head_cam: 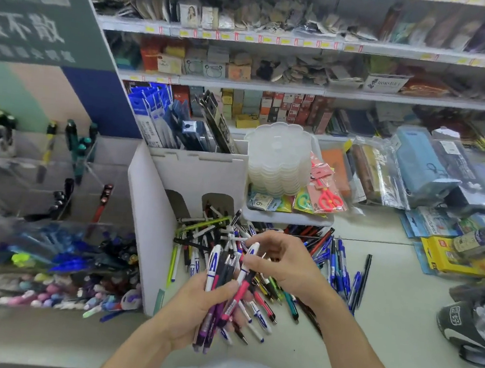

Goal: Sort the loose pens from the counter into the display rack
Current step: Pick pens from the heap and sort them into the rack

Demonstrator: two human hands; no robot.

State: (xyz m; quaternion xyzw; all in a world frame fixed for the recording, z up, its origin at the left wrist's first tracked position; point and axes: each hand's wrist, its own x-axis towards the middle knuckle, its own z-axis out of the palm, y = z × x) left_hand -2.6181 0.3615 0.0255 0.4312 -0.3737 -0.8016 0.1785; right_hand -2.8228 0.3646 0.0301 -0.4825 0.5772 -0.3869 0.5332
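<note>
- While the head view looks down on the surface, the left hand has its grip closed round a bundle of pens – purple, black and white barrels, held upright.
- Beside it, the right hand pinches 1 pen with a white cap and pink barrel, its lower end against the bundle.
- Under both hands lies the loose pile of pens, crossed and tangled; blue ones fan out to the right.
- To the left stands the display rack, its clear tiers already holding pens sorted by colour.
- Judged from this, gathering is the step in hand – it goes best with like barrels kept together, caps facing 1 way, and the bundle kept small enough not to slip.
</note>
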